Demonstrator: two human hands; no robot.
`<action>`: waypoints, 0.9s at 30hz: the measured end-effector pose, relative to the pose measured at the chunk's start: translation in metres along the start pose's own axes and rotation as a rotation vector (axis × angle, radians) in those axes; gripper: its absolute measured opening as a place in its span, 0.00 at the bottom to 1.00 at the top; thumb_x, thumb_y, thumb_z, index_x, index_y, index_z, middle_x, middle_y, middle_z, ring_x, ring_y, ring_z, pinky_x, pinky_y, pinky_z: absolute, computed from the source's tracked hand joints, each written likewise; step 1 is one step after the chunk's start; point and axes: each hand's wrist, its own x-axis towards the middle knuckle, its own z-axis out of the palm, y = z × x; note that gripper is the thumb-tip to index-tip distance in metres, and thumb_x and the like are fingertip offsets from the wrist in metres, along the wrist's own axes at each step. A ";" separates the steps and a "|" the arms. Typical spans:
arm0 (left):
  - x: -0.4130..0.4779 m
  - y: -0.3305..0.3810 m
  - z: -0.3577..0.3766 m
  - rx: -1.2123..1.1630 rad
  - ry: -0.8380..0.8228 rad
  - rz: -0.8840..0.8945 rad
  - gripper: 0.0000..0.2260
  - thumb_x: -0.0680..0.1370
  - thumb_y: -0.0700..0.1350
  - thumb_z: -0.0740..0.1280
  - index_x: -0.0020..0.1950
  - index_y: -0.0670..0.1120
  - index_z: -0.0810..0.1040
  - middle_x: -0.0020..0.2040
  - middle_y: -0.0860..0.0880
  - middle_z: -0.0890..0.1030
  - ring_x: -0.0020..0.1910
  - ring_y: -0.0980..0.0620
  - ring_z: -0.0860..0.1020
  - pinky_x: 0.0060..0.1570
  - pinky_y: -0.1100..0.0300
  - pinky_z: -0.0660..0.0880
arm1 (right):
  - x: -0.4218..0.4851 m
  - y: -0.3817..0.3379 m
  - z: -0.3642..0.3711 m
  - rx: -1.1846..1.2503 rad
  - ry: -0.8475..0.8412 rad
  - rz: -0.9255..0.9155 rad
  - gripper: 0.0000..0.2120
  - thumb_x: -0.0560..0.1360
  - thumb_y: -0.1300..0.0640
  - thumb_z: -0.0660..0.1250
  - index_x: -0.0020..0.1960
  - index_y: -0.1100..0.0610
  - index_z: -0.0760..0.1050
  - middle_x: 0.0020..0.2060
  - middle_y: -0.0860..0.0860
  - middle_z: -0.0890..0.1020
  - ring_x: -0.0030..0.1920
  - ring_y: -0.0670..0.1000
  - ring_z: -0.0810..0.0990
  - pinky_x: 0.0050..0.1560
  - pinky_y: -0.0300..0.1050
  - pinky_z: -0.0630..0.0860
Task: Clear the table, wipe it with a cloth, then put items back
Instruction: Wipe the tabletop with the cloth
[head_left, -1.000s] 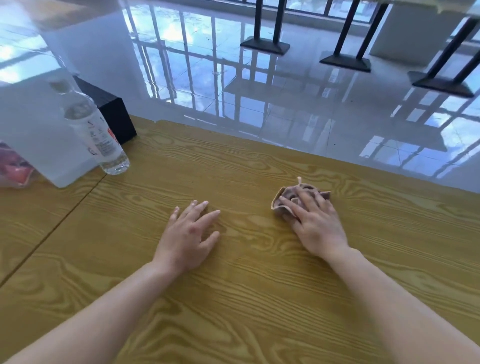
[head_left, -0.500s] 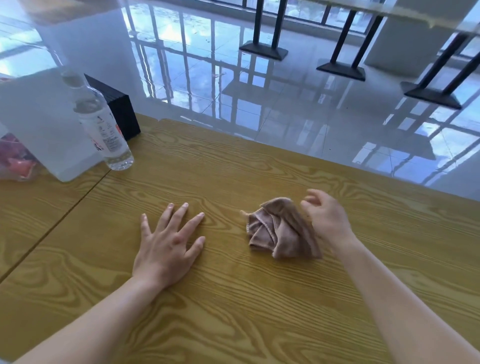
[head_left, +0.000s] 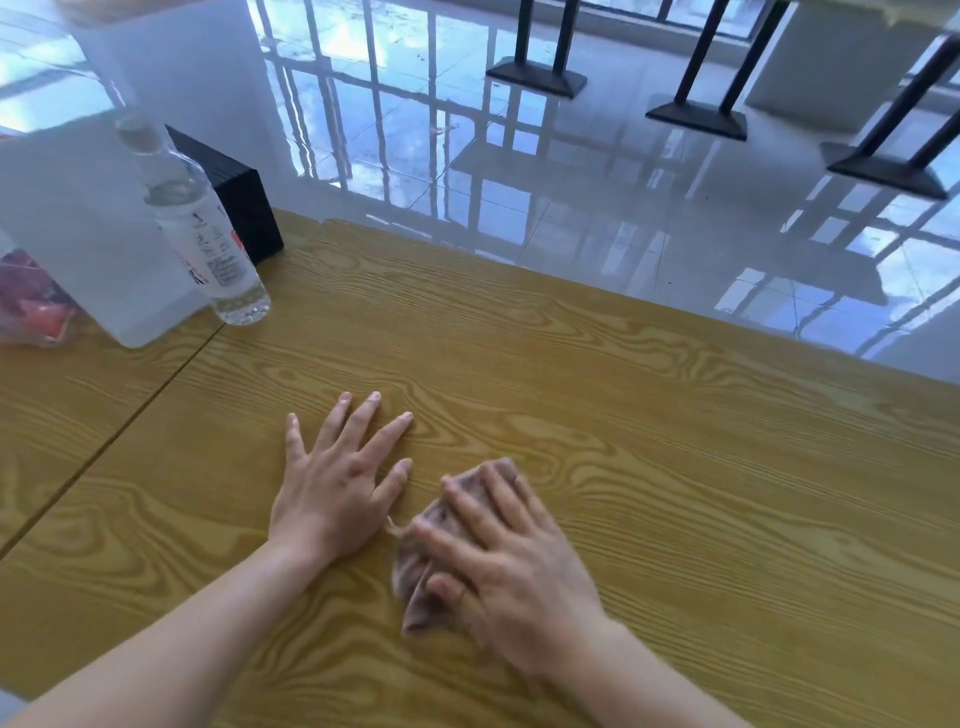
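The crumpled pinkish-brown cloth (head_left: 413, 571) is pressed onto the yellow wood-grain table (head_left: 675, 467) under the right hand (head_left: 509, 566), fingers straightened, its long axis running near-to-far. The left hand (head_left: 332, 493) is laid flat, empty, just left of it.

Wooden table (head_left: 675, 467), grain running across. Right hand (head_left: 511, 566) flat on a crumpled brown cloth (head_left: 423, 551), fingers spread, pressing it to the tabletop. Left hand (head_left: 332, 488) just beside it, palm down on bare wood. Far left: clear water bottle (head_left: 202, 234) upright, black box (head_left: 236, 197) behind it. Glossy tiled floor (head_left: 571, 208) beyond the edge.
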 end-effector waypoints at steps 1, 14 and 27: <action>0.001 0.000 0.000 -0.002 -0.003 -0.003 0.27 0.77 0.67 0.44 0.76 0.66 0.55 0.80 0.56 0.53 0.80 0.51 0.46 0.73 0.32 0.43 | 0.013 0.025 -0.003 -0.027 0.016 0.083 0.27 0.80 0.31 0.38 0.78 0.34 0.48 0.80 0.47 0.47 0.79 0.57 0.35 0.77 0.57 0.38; -0.003 0.005 -0.004 0.000 -0.017 0.003 0.26 0.78 0.66 0.43 0.76 0.65 0.56 0.80 0.54 0.54 0.80 0.50 0.47 0.73 0.31 0.43 | 0.024 0.034 -0.007 -0.072 -0.003 0.125 0.30 0.76 0.26 0.40 0.76 0.30 0.41 0.80 0.47 0.44 0.78 0.57 0.34 0.77 0.60 0.38; 0.018 -0.036 -0.024 -0.026 0.047 0.108 0.22 0.75 0.62 0.54 0.66 0.61 0.74 0.71 0.52 0.73 0.73 0.49 0.65 0.68 0.42 0.62 | 0.114 0.034 -0.014 -0.032 0.021 0.230 0.27 0.78 0.29 0.40 0.76 0.30 0.42 0.80 0.43 0.43 0.78 0.54 0.34 0.77 0.58 0.36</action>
